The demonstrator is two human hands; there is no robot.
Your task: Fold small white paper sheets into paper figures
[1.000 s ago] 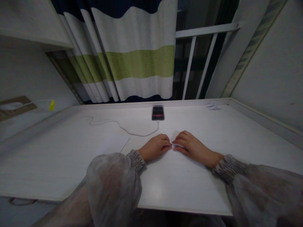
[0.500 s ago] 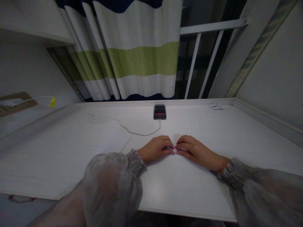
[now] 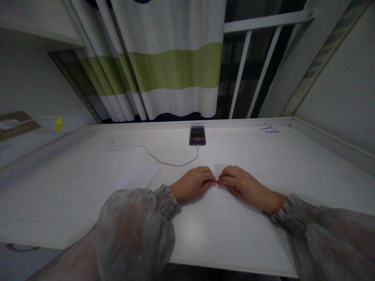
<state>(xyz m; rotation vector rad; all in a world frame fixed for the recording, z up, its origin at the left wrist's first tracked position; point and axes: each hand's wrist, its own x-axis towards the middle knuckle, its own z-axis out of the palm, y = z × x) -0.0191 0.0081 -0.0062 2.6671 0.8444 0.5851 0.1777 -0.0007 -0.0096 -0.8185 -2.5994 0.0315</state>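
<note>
Over the middle of the white desk (image 3: 199, 234), my left hand (image 3: 193, 184) and my right hand (image 3: 247, 188) meet at the fingertips. Between them is a small folded piece of white paper (image 3: 217, 185), pinched from both sides. Only a sliver of it shows; my fingers hide the rest. Both hands are closed, thumbs pressed against the fingers, low over the desktop. A ring sits on a finger of my left hand. To the left, partly behind my grey sleeve, lies a flat white sheet of paper (image 3: 139, 175).
A dark, blurred-out device (image 3: 197, 135) stands at the back with a white cable (image 3: 164, 162) running left. Several small folded paper figures (image 3: 270, 127) lie at the back right. A striped curtain (image 3: 175, 70) hangs behind the desk. Raised edges border the desk.
My fingers have closed tighter on the folded paper, with the thumbs drawn up towards the fingers, so less of it shows. The view has tilted slightly downward.
</note>
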